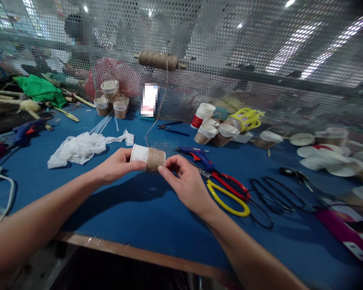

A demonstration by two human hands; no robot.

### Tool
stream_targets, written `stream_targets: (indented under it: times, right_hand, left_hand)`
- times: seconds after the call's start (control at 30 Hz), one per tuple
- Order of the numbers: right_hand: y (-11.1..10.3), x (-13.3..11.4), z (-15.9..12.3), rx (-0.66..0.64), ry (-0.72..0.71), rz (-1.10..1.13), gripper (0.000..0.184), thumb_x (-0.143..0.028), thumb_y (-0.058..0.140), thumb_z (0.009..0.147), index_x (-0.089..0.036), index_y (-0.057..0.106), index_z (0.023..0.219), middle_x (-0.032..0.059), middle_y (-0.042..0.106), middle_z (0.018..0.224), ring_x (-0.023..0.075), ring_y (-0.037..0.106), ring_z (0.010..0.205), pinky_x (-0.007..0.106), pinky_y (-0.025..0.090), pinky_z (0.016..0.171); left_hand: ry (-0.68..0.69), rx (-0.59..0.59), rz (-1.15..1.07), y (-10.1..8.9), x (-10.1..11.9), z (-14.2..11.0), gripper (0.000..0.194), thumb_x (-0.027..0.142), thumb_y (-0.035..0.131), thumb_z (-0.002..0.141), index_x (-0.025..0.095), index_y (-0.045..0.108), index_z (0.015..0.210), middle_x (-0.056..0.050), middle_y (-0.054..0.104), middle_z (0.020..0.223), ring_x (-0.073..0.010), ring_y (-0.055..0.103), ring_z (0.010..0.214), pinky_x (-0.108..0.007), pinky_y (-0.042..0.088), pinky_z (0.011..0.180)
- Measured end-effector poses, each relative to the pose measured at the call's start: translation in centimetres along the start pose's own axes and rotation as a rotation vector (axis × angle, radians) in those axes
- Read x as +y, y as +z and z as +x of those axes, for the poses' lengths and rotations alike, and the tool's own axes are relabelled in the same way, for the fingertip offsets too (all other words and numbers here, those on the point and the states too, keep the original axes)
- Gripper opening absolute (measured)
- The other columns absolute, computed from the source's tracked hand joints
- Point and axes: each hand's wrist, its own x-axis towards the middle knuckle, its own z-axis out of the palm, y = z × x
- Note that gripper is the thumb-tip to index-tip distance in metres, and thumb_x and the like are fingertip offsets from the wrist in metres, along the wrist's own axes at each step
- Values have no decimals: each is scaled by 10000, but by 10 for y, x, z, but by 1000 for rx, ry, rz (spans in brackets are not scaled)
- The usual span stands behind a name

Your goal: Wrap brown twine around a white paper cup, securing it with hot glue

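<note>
Hands (118,165) (188,182), both half-curled, hold a twine-wrapped cup (149,158).

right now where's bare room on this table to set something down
Widest: blue tabletop between left forearm and right forearm, from the held cup to the wooden front edge. A smaller patch: between white cloth and white cable. Crowded: the right side, with scissors, glue gun and cups.
</note>
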Motion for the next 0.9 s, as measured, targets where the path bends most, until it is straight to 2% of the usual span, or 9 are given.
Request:
stream_targets:
  times: [0.1, 0.23, 0.3, 0.37, 0.43, 0.53, 0.63, 0.73, 0.9]
  right_hand:
    - [0, 0, -1, 41, -104, -74, 105, -260, 530, 785, -199, 457, 739, -16, 497, 689, 108, 463, 629, 252, 385, 602]
    - [1, 3, -1, 50, -271, -183, 90, -236, 507, 797, -212, 443, 738, 3, 503, 730, 132, 477, 684, 280, 396, 645]
    - [1, 4, 0, 47, -315, -208, 86, -235, 506, 795, -215, 448, 734, 10, 514, 748, 142, 487, 711, 298, 400, 674]
    - [-1, 4, 1, 17, -270, -178, 85, -250, 523, 780, -214, 465, 731, 13, 529, 762, 146, 498, 724, 306, 404, 693]
    - [-4, 2, 3, -28, -133, -77, 101, -294, 541, 766, -204, 494, 759, 14, 546, 767, 142, 507, 708, 297, 410, 680]
    - [-9, 0, 6, -60, 117, 121, 209, -389, 533, 759, -181, 517, 781, 6, 549, 710, 127, 499, 644, 276, 407, 621]
    - [-10, -1, 7, -51, 245, 248, 248, -414, 543, 741, -169, 512, 724, -16, 517, 643, 105, 470, 591, 259, 393, 586]
    - [-10, -5, 7, -67, 223, 213, 211, -369, 568, 728, -168, 509, 701, -32, 495, 619, 90, 446, 570, 246, 386, 578]
    - [-10, -12, 6, -109, 72, 26, 148, -305, 544, 754, -185, 486, 692, -29, 488, 641, 95, 435, 581, 241, 377, 568]
  left_hand:
    - [-1, -55, -99, 0, 9, -2, 237, 155, 679, 618, 131, 664, 853, -40, 681, 820, -157, 585, 793, -291, 399, 815]
    - [-43, 2, -233, 2, 14, -3, 193, 169, 673, 614, 125, 657, 802, -40, 670, 757, -152, 584, 725, -292, 410, 770]
    - [-43, 32, -228, 3, 12, -2, 187, 186, 669, 623, 118, 654, 796, -41, 664, 742, -144, 576, 699, -285, 415, 748]
    - [-6, 62, -158, 2, 9, -1, 202, 191, 668, 633, 120, 654, 821, -39, 664, 766, -138, 568, 708, -272, 416, 745]
    - [34, 66, -36, 1, 7, -2, 198, 194, 665, 640, 125, 656, 826, -28, 661, 769, -132, 557, 701, -256, 415, 722]
    - [58, 6, 173, 4, 8, -6, 168, 219, 639, 666, 120, 662, 799, -9, 641, 705, -122, 527, 639, -234, 403, 640]
    - [81, -54, 285, 8, 9, -10, 171, 237, 618, 689, 123, 665, 806, -3, 634, 704, -122, 515, 635, -228, 389, 620]
    - [26, -56, 207, 10, 8, -9, 166, 258, 635, 684, 126, 669, 778, -4, 638, 702, -120, 519, 639, -224, 385, 621]
    - [-104, 49, -252, 10, 5, -1, 233, 307, 682, 647, 118, 672, 782, -22, 648, 706, -102, 540, 615, -212, 401, 616]
